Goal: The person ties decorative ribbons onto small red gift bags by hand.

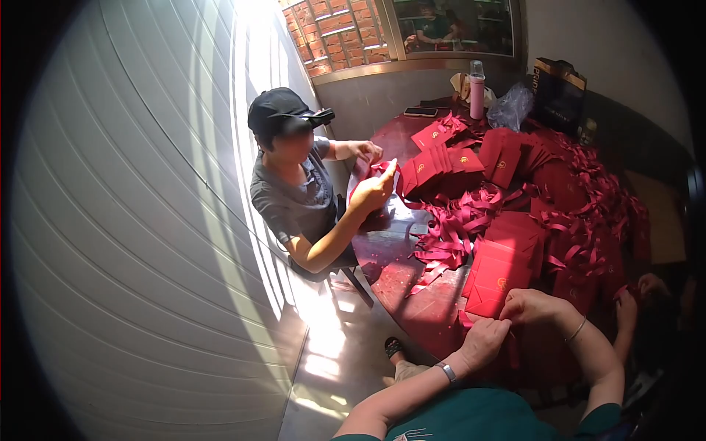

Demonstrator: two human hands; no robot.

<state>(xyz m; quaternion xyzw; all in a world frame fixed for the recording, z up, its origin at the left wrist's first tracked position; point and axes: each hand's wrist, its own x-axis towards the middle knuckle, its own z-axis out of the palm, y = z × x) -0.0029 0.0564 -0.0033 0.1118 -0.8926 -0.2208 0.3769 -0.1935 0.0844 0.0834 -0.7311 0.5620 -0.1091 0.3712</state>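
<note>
At the near edge of the table, my left hand [485, 343] and my right hand [531, 306] meet fingertip to fingertip, both closed in a pinch. A red ribbon [465, 320] shows beside my left fingers, and more red hangs just below them; the pinched part itself is mostly hidden. Directly beyond my hands lies a flat red paper gift bag [494, 278] with a small gold emblem, on top of more such bags. Loose satin ribbons [448, 231] are heaped past it.
Across the dark red table [393, 290] a person in a cap [294, 184] handles a red ribbon. Another person's hand [626, 312] is at the right. Stacked red bags [434, 167], a pink bottle [476, 95], a phone [421, 112] and a dark carrier bag [559, 95] stand or lie farther back.
</note>
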